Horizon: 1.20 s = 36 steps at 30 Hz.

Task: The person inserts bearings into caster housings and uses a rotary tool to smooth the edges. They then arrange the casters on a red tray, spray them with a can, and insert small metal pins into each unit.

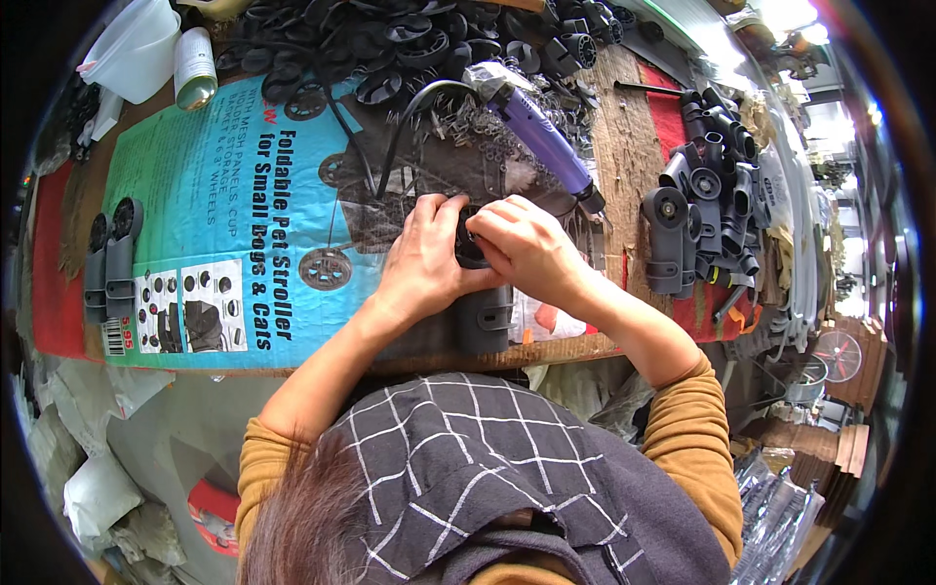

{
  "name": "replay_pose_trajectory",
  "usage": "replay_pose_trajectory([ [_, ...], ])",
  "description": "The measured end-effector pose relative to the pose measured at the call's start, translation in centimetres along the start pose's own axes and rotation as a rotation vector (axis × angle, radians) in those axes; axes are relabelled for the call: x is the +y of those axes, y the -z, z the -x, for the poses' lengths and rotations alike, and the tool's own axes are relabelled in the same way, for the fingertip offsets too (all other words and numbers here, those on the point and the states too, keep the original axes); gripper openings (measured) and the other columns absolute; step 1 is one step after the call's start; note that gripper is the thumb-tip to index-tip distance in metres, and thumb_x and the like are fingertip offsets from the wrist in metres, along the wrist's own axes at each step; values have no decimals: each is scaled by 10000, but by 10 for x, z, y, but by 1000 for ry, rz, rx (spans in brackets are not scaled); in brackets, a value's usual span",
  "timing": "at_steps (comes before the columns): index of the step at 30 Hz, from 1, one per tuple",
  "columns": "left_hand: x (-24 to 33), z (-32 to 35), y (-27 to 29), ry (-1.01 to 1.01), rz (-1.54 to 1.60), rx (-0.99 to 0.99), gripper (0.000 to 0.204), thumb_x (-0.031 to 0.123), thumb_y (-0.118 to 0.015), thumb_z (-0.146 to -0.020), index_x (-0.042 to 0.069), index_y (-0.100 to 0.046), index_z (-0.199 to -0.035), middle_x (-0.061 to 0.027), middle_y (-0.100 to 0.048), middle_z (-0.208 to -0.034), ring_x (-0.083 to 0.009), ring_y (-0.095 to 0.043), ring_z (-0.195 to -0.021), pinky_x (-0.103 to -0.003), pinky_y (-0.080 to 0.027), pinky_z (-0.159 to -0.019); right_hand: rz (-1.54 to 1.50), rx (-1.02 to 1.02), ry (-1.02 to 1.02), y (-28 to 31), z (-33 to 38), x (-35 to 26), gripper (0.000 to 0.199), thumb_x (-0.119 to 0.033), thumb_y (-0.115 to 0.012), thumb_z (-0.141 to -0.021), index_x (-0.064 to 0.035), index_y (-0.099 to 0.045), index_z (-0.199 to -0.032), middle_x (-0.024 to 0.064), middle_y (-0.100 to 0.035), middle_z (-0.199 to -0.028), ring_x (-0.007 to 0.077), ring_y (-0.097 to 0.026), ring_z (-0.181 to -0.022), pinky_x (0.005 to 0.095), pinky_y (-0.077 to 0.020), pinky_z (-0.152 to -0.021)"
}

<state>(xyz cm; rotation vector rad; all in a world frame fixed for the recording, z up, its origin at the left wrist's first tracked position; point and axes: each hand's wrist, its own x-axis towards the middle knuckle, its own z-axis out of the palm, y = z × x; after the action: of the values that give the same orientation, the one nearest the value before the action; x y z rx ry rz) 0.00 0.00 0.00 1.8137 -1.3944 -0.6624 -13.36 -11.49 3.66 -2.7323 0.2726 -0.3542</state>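
Both hands meet over a dark grey plastic wheel bracket point(484, 327) near the front edge of the table. My left hand point(425, 255) is closed around its upper end, thumb toward the right hand. The fingers of my right hand point(531, 246) are bent and pinched together at the round black top of the same part; whatever lies between the fingertips is hidden. Just beyond the right hand, a purple electric screwdriver point(542, 138) lies at a slant, its tip toward me. Small metal springs or clips point(458, 122) lie heaped beside it.
Loose black plastic parts point(419, 44) are piled along the back. Grey wheel brackets point(707, 185) crowd the right side, and two more brackets point(115, 258) stand at the left. A white tub point(132, 54) and a can point(195, 68) sit back left. Printed blue-green sheeting point(229, 214) covers the wooden table.
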Motion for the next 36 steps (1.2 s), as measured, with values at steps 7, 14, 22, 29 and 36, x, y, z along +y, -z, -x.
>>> replay_pose_trajectory([
  [7,3,0,5,20,8,-45,964,466,-847,-617,-9,-429,-1345,-201,-429,-1309,-392,-445,-1236,-464,-419,-1012,-134,-20,-110,19,-6,-4,322,-145,-704,-800,-45,-593,-1086,118,-644,-935,287,-625,-893,376,-507,-790],
  [14,5,-2,11,5,-24,-91,1011,523,-843,-599,-6,-423,-1350,-209,-422,-1306,-398,-438,-1230,-465,-405,-1032,123,464,-477,66,-69,152,203,-236,-688,-849,-35,-706,-841,108,-667,-729,214,-657,-695,344,-504,-662],
  [22,5,-1,11,65,0,-132,1025,550,-828,-611,-1,-416,-1371,-198,-406,-1327,-382,-414,-1253,-459,-386,-1053,410,337,-756,34,-97,263,349,-373,-751,-798,-54,-695,-929,177,-629,-990,337,-601,-973,436,-464,-865],
  [29,21,-2,24,-75,126,21,923,524,-743,-781,-36,-361,-1407,-218,-405,-1336,-345,-452,-1227,-435,-399,-1036,334,757,-401,72,-76,139,249,-207,-740,-769,-21,-664,-917,119,-592,-836,277,-571,-818,386,-446,-769],
  [36,50,-21,24,77,1015,231,409,317,-553,-972,11,-449,-1223,-79,-587,-1072,-93,-577,-867,-237,-492,-728,-231,308,-311,61,-14,-26,289,-280,-803,-738,-46,-643,-795,79,-611,-786,280,-582,-828,385,-450,-788],
])
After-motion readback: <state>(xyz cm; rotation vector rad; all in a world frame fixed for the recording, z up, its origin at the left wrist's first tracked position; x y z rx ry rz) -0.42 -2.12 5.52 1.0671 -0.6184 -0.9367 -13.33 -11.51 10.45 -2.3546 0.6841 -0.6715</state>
